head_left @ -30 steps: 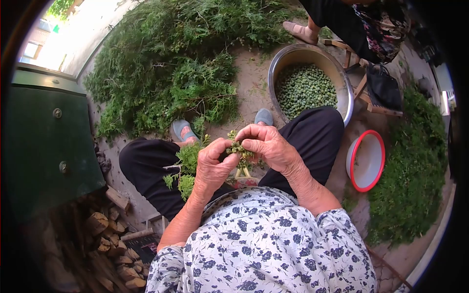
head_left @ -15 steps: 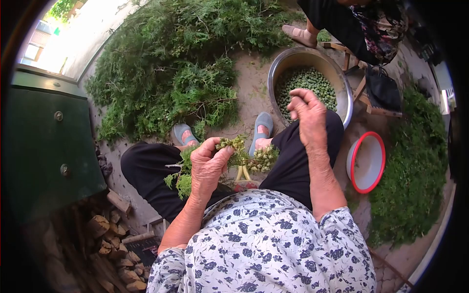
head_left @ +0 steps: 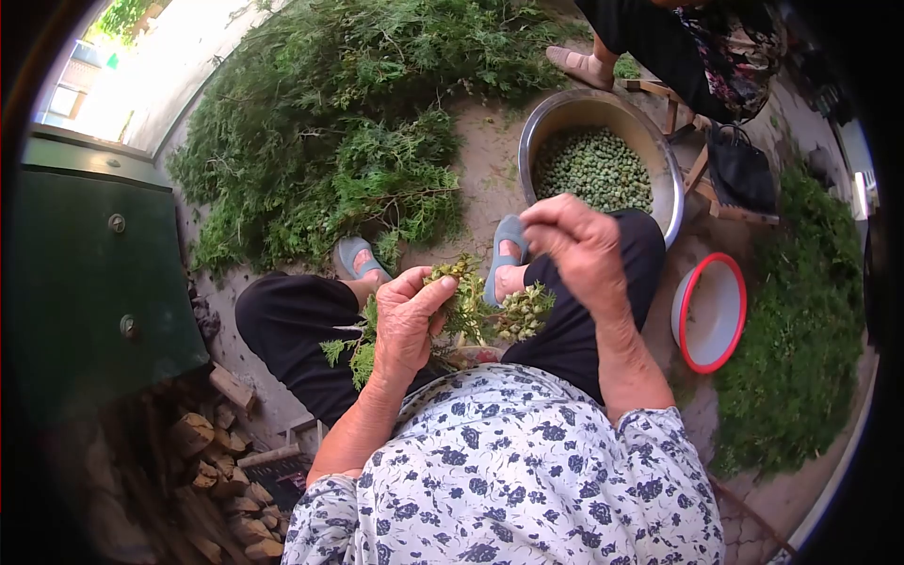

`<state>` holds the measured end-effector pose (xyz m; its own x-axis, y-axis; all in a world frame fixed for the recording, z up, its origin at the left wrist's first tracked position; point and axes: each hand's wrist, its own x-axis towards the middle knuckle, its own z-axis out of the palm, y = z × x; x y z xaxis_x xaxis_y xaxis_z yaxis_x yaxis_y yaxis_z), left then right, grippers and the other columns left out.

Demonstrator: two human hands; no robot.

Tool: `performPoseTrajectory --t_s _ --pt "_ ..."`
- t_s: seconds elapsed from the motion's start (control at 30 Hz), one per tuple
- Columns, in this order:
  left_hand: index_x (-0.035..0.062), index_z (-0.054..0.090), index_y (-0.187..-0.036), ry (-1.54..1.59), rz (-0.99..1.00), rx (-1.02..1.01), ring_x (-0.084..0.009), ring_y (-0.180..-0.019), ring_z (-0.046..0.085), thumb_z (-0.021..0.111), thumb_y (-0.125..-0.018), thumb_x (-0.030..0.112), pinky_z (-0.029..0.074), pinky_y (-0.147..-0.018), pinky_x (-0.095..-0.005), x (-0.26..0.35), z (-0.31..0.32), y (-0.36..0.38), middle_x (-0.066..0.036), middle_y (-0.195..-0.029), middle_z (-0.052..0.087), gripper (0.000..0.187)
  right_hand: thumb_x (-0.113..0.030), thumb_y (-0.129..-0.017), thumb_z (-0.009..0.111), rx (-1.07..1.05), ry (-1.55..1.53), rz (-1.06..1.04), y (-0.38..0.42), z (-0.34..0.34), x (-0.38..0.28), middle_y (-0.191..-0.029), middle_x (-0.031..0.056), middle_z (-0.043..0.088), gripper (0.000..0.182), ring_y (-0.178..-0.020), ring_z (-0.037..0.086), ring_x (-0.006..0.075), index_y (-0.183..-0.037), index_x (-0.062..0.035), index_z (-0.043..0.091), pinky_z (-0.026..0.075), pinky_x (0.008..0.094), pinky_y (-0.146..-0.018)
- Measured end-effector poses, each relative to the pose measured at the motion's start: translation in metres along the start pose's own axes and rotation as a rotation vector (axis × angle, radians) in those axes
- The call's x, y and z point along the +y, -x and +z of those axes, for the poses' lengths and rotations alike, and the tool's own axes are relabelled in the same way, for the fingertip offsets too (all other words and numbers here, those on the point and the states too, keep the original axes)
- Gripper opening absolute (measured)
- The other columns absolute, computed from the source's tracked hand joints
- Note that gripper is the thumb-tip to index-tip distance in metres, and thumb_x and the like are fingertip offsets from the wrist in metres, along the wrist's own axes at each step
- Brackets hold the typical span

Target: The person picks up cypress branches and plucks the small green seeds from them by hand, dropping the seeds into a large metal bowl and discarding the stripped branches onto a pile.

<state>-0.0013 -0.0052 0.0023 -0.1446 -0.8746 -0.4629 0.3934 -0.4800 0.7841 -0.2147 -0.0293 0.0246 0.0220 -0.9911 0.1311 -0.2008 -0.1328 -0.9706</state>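
Observation:
My left hand is closed on a leafy evergreen sprig, with thumb and forefinger pinching its yellowish-green tip. A cluster of pale green cones hangs from the sprig's right side, and flat foliage sticks out left of the wrist. My right hand hovers over my right knee, apart from the sprig, its curled fingers pointing left. Motion blurs those fingertips, and whether anything is between them cannot be made out. Beyond the right hand stands a big metal basin partly filled with small green cones.
A large heap of cut evergreen branches covers the ground ahead. More greenery lies at right, beside a red-rimmed white basin. Split firewood and a green metal cabinet are at left. Another person's foot is near the big basin.
My right hand has swung down and left, from the big basin's near edge toward the sprig. The left hand keeps its pinch on the sprig, barely shifted.

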Motion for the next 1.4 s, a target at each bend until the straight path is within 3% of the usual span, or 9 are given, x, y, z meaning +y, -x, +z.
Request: performPoseTrajectory --t_s 0.13,0.57,0.67,0.8,0.93,1.1,1.23,1.3,1.4 --pt "0.002 0.062 -0.086 -0.037 -0.035 -0.034 -0.0005 -0.049 0.045 0.065 -0.081 0.006 0.032 -0.039 -0.0146 0.002 0.001 0.0 0.002 -0.071 0.06 0.007 0.001 -0.07 0.069 -0.138 0.001 -0.28 0.01 0.04 0.001 -0.082 0.0068 0.061 0.022 -0.075 0.061 0.0191 -0.09 -0.0032 0.064 0.049 0.0274 -0.067" --pt "0.0022 0.063 -0.088 -0.081 -0.065 -0.051 -0.0006 -0.045 0.04 0.064 -0.082 0.007 0.029 -0.038 -0.0146 0.001 0.001 0.003 0.004 -0.067 0.056 0.008 -0.003 -0.077 0.064 -0.146 0.094 -0.094 0.018 0.056 0.01 -0.081 0.0071 0.057 0.014 -0.073 0.059 0.0231 -0.088 -0.005 0.057 0.045 0.032 -0.065" --pt "0.0023 0.063 -0.087 -0.088 -0.057 -0.053 -0.0004 -0.044 0.039 0.064 -0.082 0.007 0.028 -0.038 -0.0147 0.001 0.004 0.002 0.004 -0.066 0.055 0.006 -0.003 -0.079 0.062 -0.036 0.231 -0.112 0.019 0.057 0.014 -0.08 0.0092 0.057 0.012 -0.073 0.059 0.0246 -0.089 -0.0051 0.057 0.045 0.0329 -0.065" --pt "0.0022 0.063 -0.087 -0.138 -0.05 -0.052 -0.0008 -0.046 0.039 0.064 -0.083 0.007 0.028 -0.039 -0.015 -0.002 -0.001 0.004 0.005 -0.066 0.054 0.007 -0.001 -0.079 0.061 0.295 0.18 0.135 0.001 0.022 0.022 -0.082 0.0094 0.057 0.011 -0.075 0.059 0.0239 -0.09 -0.0037 0.059 0.047 0.033 -0.066" --pt "0.0008 0.062 -0.094 -0.195 0.04 -0.046 -0.002 -0.05 0.043 0.065 -0.084 0.01 0.033 -0.043 -0.0161 0.002 -0.005 0.002 0.004 -0.071 0.056 0.014 0.0 -0.078 0.059 0.602 0.543 -0.123 -0.014 -0.037 0.043 -0.087 0.0088 0.059 0.017 -0.077 0.058 0.0226 -0.095 -0.003 0.061 0.048 0.0317 -0.069" --pt "-0.0003 0.06 -0.106 -0.14 0.056 -0.066 -0.002 -0.061 0.047 0.064 -0.085 0.009 0.039 -0.052 -0.0169 0.002 -0.003 0.0 0.003 -0.077 0.057 0.023 0.0 -0.078 0.056 0.741 1.06 -0.125 -0.025 -0.108 0.083 -0.098 0.0147 0.058 0.02 -0.093 0.055 0.0292 -0.096 -0.0028 0.064 0.044 0.0377 -0.085" --pt "0.0002 0.056 -0.113 -0.234 0.072 -0.049 -0.0017 -0.063 0.046 0.065 -0.083 0.005 0.04 -0.055 -0.0168 0.003 0.002 0.001 0.004 -0.076 0.056 0.032 -0.001 -0.078 0.059 0.674 1.021 -0.073 -0.022 -0.107 0.074 -0.096 0.0143 0.06 0.015 -0.091 0.057 0.0275 -0.091 -0.0027 0.065 0.046 0.036 -0.081" --pt "0.0007 0.05 -0.121 -0.364 0.251 -0.024 -0.0011 -0.066 0.045 0.068 -0.08 0.003 0.038 -0.058 -0.0155 0.002 0.008 0.001 0.005 -0.075 0.053 0.045 -0.003 -0.078 0.061 0.588 0.803 -0.065 -0.023 -0.086 0.061 -0.086 0.0126 0.061 0.012 -0.084 0.06 0.0239 -0.09 -0.0028 0.065 0.047 0.0333 -0.075" --pt "0.0014 0.045 -0.127 -0.429 0.267 -0.042 -0.0013 -0.068 0.044 0.071 -0.076 0.002 0.037 -0.06 -0.0147 -0.006 0.001 -0.004 0.006 -0.074 0.051 0.057 -0.001 -0.083 0.058 0.557 0.45 -0.017 -0.023 -0.045 0.046 -0.073 0.0081 0.06 0.009 -0.07 0.06 0.014 -0.09 -0.0011 0.063 0.047 0.0263 -0.062"
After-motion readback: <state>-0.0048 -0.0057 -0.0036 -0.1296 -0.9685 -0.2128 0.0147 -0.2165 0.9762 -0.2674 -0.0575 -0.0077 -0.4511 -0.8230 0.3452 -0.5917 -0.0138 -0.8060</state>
